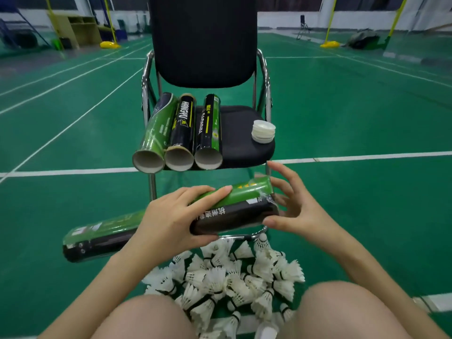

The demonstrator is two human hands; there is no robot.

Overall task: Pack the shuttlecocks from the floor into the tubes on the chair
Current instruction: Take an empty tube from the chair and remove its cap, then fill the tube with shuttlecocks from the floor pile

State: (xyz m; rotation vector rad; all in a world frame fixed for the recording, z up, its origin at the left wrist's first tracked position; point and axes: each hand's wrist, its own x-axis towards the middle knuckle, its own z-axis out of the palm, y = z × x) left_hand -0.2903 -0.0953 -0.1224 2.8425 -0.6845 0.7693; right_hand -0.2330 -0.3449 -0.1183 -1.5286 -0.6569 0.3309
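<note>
Left hand (168, 216) wraps the middle of a long green-and-black cardboard tube (227, 211), fingers curled over the top, thumb underneath; the tube is held level in the air below the seat's front edge, its ends pointing at 3 and 9 o'clock. Right hand (293, 206) is at the tube's 3 o'clock end, fingers spread, thumb tip touching the tube's lower edge there; can't tell what's inside this tube. Black padded chair with chrome frame (244, 138) at 12 o'clock carries three more cardboard tubes (178, 133) lying side by side on the seat's left half, open mouths facing the camera, and the visible insides look empty. Stack of white plastic caps (263, 131) sits on the seat's right edge. Pile of white feather shuttlecocks (227, 277) lies on the green court floor (367, 204) at 6 o'clock, between the knees.
</note>
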